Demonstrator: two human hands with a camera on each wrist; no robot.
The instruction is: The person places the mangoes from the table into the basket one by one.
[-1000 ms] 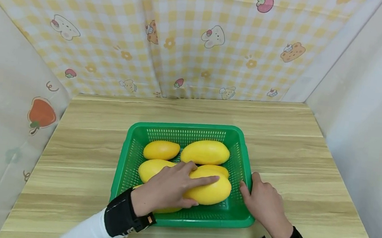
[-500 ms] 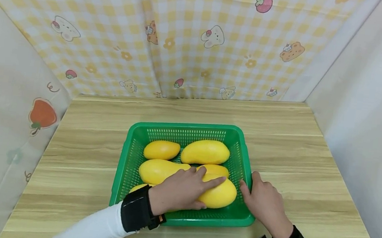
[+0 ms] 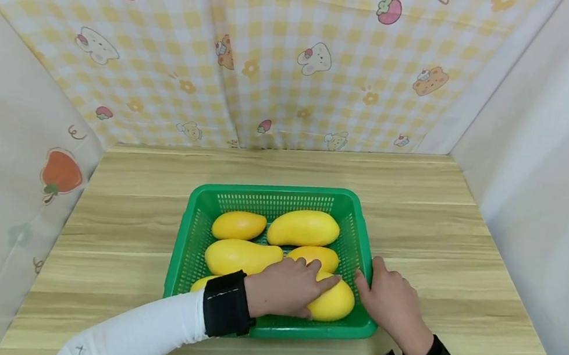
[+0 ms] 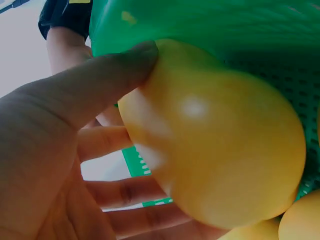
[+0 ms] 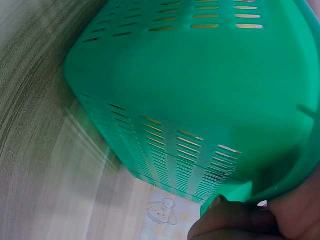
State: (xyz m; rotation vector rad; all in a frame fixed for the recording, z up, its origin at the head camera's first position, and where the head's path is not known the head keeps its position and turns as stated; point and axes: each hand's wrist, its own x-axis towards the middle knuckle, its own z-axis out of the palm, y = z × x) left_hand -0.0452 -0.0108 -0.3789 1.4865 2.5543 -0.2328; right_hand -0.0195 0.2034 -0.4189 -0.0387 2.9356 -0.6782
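My left hand [image 3: 289,289] holds a yellow mango [image 3: 335,301] at the near right corner of a green plastic basket [image 3: 267,332]. In the left wrist view the thumb and fingers curl around one side of that mango [image 4: 215,135]. My right hand [image 3: 393,301] grips the basket's right rim, with the thumb over the inside and the fingers outside. Several other mangoes lie in the basket: a small one [image 3: 239,225] and a larger one [image 3: 304,228] at the back, a long one [image 3: 241,258] and another [image 3: 314,257] in the middle. One more [image 3: 201,283] is mostly hidden behind my left wrist.
The basket stands on a light wood-grain table [image 3: 125,230]. A yellow checked cloth [image 3: 274,82] hangs behind the table. A white printed cloth [image 3: 6,169] borders the left side, and a plain white sheet [image 3: 543,172] the right.
My left hand has moved right and slightly nearer with the mango, toward the basket's near right corner. More of the middle mangoes now shows. The right hand stays on the rim.
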